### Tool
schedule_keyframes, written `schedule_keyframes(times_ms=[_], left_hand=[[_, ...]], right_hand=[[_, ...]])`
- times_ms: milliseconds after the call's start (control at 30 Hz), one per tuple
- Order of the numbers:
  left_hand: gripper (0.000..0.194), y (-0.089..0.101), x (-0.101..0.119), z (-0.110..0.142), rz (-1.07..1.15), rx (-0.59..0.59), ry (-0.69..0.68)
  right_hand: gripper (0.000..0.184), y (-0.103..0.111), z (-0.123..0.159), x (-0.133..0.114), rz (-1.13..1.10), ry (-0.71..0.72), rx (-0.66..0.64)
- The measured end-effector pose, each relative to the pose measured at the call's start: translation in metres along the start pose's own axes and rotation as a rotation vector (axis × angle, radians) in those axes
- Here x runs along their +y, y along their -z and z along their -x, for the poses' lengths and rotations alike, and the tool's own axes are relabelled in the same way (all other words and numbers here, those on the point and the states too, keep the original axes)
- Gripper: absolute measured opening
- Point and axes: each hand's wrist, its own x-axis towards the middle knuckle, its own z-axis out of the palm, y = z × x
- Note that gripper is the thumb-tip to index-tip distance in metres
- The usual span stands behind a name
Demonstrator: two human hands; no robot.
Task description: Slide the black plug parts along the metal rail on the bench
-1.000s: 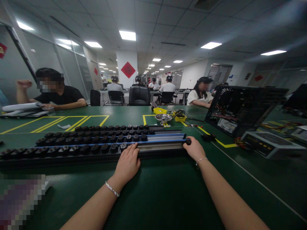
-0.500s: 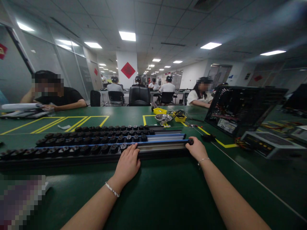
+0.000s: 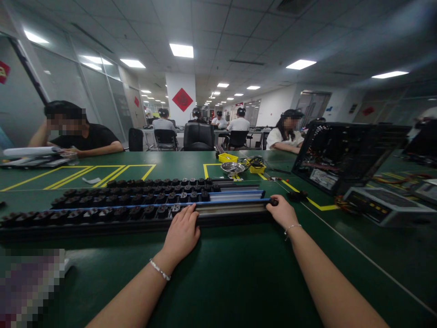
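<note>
Green table (image 3: 239, 273); long black rail (image 3: 136, 226) (pale channel).

A long black rail (image 3: 235, 221) is laid flat on the green table (image 3: 239, 269), well apart from the table's far edge and set roughly parallel to it. Its left portion is filled by a row of dark blocks (image 3: 121, 213), seated upright and packed close together; paler, greyish tops are shown by some, while finer details are blurred. Along the right portion, a bare silvery channel (image 3: 232, 208) is exposed, bordered by a blue strip (image 3: 235, 202) on the side toward the far edge. At the rail's right end, a small black block (image 3: 273, 202) is held, partly covered, separated from the row by the bare stretch.
</note>
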Motion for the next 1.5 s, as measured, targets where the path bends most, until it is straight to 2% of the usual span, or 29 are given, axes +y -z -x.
schedule_keyframes(times_ms=[600,1267,1500], left_hand=[[0.034,0.0,0.0,0.0,0.009,0.006,-0.002],[0.032,0.002,0.0,0.0,-0.025,-0.019,-0.005],[0.032,0.0,0.0,0.0,-0.032,-0.007,-0.012]], right_hand=[[0.045,0.0,-0.007,0.011,-0.058,0.032,0.013],[0.051,0.0,-0.008,0.013,-0.143,-0.01,-0.02],[0.051,0.0,-0.021,0.036,-0.175,-0.087,0.09]])
